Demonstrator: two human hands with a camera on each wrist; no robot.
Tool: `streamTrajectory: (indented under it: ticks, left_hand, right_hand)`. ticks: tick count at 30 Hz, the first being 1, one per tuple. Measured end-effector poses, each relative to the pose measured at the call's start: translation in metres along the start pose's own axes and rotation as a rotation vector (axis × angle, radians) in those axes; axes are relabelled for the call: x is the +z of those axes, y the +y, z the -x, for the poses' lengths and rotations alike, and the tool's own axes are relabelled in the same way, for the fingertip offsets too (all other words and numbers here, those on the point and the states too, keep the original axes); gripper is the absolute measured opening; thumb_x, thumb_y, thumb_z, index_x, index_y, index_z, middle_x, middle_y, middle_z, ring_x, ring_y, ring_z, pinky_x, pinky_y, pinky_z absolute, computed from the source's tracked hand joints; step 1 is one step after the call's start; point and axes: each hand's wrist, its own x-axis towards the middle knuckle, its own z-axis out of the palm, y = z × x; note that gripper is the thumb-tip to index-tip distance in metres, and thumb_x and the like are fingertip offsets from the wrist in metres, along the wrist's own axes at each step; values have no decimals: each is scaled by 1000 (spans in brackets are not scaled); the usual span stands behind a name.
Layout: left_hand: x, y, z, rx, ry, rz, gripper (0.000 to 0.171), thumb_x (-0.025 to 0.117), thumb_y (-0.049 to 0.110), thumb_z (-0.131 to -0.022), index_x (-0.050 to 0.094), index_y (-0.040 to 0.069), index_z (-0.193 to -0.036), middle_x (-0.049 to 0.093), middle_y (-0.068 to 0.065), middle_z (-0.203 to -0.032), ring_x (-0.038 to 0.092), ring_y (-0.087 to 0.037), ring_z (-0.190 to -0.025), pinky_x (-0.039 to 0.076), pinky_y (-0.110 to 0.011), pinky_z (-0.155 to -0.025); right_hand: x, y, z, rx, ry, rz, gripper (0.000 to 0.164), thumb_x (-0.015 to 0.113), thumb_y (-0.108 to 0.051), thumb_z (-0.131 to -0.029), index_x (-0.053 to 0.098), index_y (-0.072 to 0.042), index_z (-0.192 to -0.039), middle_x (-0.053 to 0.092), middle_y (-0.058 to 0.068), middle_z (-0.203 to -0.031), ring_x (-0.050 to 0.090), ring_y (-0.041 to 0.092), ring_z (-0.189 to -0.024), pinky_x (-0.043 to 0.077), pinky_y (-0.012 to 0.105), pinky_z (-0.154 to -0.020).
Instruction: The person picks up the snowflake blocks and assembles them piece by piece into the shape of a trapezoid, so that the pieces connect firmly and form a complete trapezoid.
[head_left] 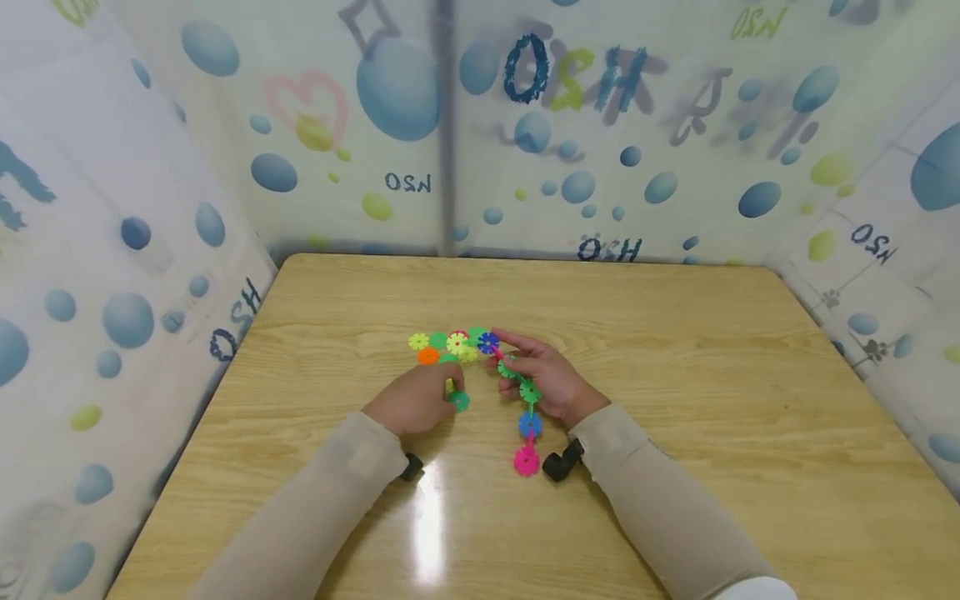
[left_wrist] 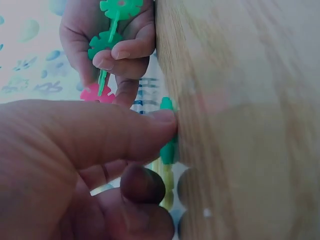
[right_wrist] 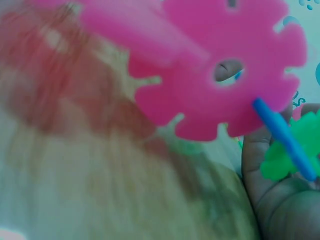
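Note:
My right hand (head_left: 553, 379) grips a chain of slotted plastic flower discs. A dark blue disc (head_left: 488, 342) is at its far end, with a pink one beside it. Below the fingers hang a green disc (head_left: 529, 391), a blue disc (head_left: 530, 425) and a pink disc (head_left: 527, 460), which looms large in the right wrist view. My left hand (head_left: 416, 400) is low over the table, its thumb and finger pinching a loose green disc (left_wrist: 167, 150) at the surface. A yellow disc (left_wrist: 167, 187) lies just past it, partly hidden by the fingers.
Several loose discs lie in a cluster beyond my left hand, among them a yellow disc (head_left: 418, 342) and an orange disc (head_left: 428, 356). The wooden table (head_left: 675, 333) is bordered by patterned curtains (head_left: 600, 183) at the back and sides.

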Motion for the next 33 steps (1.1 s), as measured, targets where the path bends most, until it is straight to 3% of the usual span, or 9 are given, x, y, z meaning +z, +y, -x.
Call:
streamTrajectory:
  ticks: [7, 12, 16, 19, 24, 33]
  left_hand:
    - [-4, -6, 0, 62, 50, 26, 17, 73, 17, -99, 57, 14, -95, 56, -3, -84, 51, -17, -72, 43, -31, -66]
    - [-14, -14, -1, 87, 166, 194, 12, 67, 14, -102, 57, 12, -95, 62, -5, -92, 56, -19, -75, 47, -32, -65]
    - [-21, -22, -2, 55, 282, 389, 6, 61, 9, -105, 56, 6, -107, 64, -11, -101, 65, -23, -84, 53, -33, -66]
    - [-23, -25, -3, 37, 330, 457, 8, 58, 7, -107, 54, 4, -113, 62, -14, -107, 68, -27, -90, 53, -33, -65]
    - [-21, -28, -6, 32, 382, 436, 8, 56, 8, -107, 56, 5, -115, 62, -14, -111, 68, -29, -92, 51, -33, -64]
    - [-18, -27, -6, 56, 391, 432, 4, 56, 6, -107, 57, 7, -111, 64, -13, -113, 71, -29, -96, 52, -34, -64]
  right_hand:
    - [1, 0, 1, 6, -4, -8, 53, 50, -6, -110, 44, -17, -161, 66, 16, -127, 66, 13, -73, 61, 27, -72]
    - [0, 1, 1, 5, -4, -8, 53, 50, -6, -110, 44, -16, -162, 67, 17, -129, 67, 13, -73, 62, 27, -73]
    - [0, 1, 2, -10, -22, -14, 54, 51, -7, -110, 41, -15, -163, 66, 18, -130, 68, 11, -73, 62, 27, -73]
    - [0, 0, 2, -16, -33, -27, 55, 50, -7, -110, 40, -14, -163, 66, 19, -130, 68, 11, -72, 61, 27, -73]
    - [-1, 0, 2, -14, -42, -41, 54, 49, -6, -110, 41, -15, -163, 66, 18, -131, 68, 13, -71, 61, 28, -73]
    - [0, 1, 1, -18, -66, -26, 54, 49, -6, -110, 40, -13, -163, 67, 17, -127, 65, 13, -70, 60, 28, -72]
